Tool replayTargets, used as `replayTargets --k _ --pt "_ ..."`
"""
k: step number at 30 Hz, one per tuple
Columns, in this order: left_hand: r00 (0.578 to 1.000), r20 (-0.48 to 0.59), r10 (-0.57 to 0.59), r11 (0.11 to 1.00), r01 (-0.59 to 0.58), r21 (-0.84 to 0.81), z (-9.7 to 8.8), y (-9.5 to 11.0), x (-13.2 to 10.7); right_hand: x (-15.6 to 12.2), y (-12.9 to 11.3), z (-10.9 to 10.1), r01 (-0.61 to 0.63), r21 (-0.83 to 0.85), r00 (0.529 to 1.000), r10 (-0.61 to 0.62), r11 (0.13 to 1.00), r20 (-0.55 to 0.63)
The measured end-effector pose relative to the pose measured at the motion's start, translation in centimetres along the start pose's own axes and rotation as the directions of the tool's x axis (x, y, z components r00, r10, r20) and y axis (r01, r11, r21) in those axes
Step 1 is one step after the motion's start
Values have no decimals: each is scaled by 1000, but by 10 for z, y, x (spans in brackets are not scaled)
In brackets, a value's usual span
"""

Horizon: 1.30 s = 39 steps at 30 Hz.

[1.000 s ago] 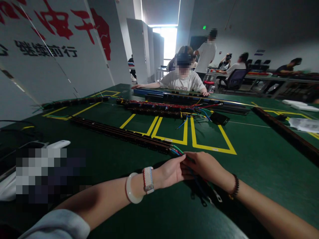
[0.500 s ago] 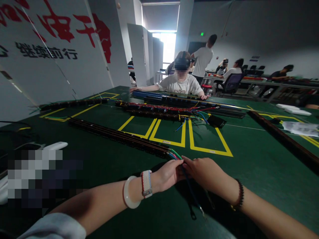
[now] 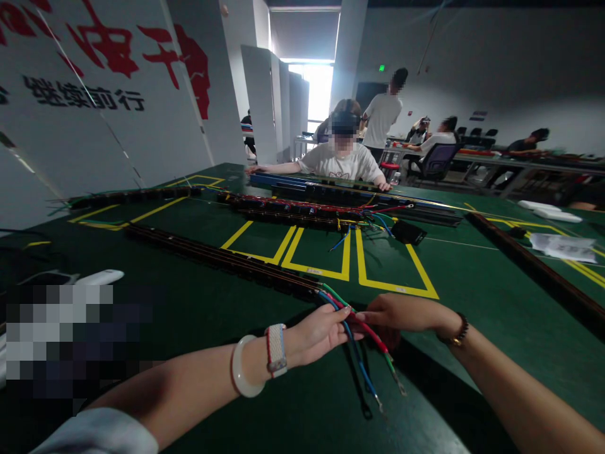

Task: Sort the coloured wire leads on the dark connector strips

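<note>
Left hand (image 3: 321,334) is lying palm-up, its grip pinching the wires near the strip end, thumb on top. Right hand (image 3: 406,313) is reaching in from the other side, fingertips touching the red wire (image 3: 378,339); can't tell if that grip is fully closing on it. Blue wire (image 3: 362,366) and green wire (image 3: 390,364) are running out of the same end, their metal-tipped ends hanging past the hands toward the near edge. Long black strip (image 3: 227,260) is lying diagonally on the green tabletop (image 3: 283,422), its wired end just beyond the left hand. Behind it, the red-wired assembly (image 3: 302,207) is sitting past the 3 yellow tape outlines (image 3: 347,252), black square piece (image 3: 409,232) just beside its wires. 1 co-worker (image 3: 350,161) is sitting across, arms spreading along the blue rails (image 3: 278,181).
</note>
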<state>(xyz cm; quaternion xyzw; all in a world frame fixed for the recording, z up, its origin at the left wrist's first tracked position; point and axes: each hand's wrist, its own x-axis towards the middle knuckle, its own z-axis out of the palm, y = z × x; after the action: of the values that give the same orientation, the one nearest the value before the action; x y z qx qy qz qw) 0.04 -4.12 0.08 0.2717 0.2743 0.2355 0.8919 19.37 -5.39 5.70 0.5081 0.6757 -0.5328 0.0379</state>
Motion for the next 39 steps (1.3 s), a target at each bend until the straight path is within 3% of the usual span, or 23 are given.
replayTargets --k 3,8,12,15,17,19,22,24,26,29,32,34,39 --pt "1000 -3 -7 1000 7 18 3 2 -2 1 1 -1 31 133 998 -38 991 49" --pt "1000 -8 -22 999 23 41 7 7 -5 3 3 -3 111 97 994 -111 989 -12" --pt "997 63 -39 997 35 63 7 9 -8 2 15 -12 123 104 992 -121 987 -29" --pt "997 60 -43 998 40 52 9 12 -10 3 30 -23 126 82 989 -119 989 -92" --pt "998 17 -55 998 54 43 12 13 -12 6 39 -29 92 41 977 -83 995 -195" --pt "997 -41 -69 996 71 51 15 14 -12 10 46 -32 21 -32 944 -30 999 -329" --pt "993 -89 -75 994 82 75 15 12 -11 17 49 -30 -129 -301 828 -65 945 -557" --pt "994 -83 -73 994 79 74 12 10 -10 21 48 -28 -263 -496 740 -157 828 -654" --pt "993 -83 -79 994 85 74 9 9 -9 26 47 -27 -409 -599 681 -207 689 -703" --pt "990 -90 -105 989 113 91 8 11 -9 34 49 -27 -522 -646 663 -211 558 -718" --pt "990 -96 -107 988 117 104 8 13 -10 40 53 -27 -483 -691 686 -258 537 -680" --pt "992 -68 -108 988 115 102 7 13 -10 38 55 -27 -408 -712 698 -308 572 -647" --pt "990 -2 -142 988 142 68 4 12 -8 10 33 -26 -14 -532 705 -369 847 -606"
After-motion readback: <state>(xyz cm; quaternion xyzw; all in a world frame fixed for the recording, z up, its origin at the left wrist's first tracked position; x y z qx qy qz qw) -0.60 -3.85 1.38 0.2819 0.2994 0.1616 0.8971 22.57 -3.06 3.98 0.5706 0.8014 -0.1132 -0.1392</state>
